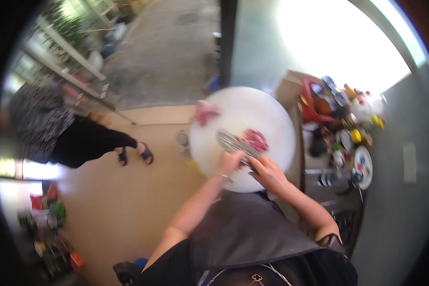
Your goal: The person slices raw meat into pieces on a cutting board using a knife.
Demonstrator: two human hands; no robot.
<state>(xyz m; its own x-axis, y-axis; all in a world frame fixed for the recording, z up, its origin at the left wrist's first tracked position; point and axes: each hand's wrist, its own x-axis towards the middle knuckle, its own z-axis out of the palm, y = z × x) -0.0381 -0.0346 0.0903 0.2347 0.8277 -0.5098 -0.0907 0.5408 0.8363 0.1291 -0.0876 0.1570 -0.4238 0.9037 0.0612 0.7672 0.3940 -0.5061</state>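
Observation:
A round white cutting board (275, 118) lies in front of me. My right hand (270, 175) grips a cleaver (232, 141) by its dark handle. The broad metal blade is blurred and points up and to the left over the board. Close against the blade's near side is my left hand (230, 162), its fingers curled; whether they pinch the blade is hidden. Sliced raw meat (256, 140) lies just beyond the blade, partly covered by it. Another piece of raw meat (206, 112) rests at the board's far left edge.
On the right, a counter holds a red plastic basket (309, 103), bottles and a white plate (364, 168). A person (89, 139) in dark trousers and sandals stands at left on the tan floor (128, 200). A dark post (228, 43) rises beyond the board.

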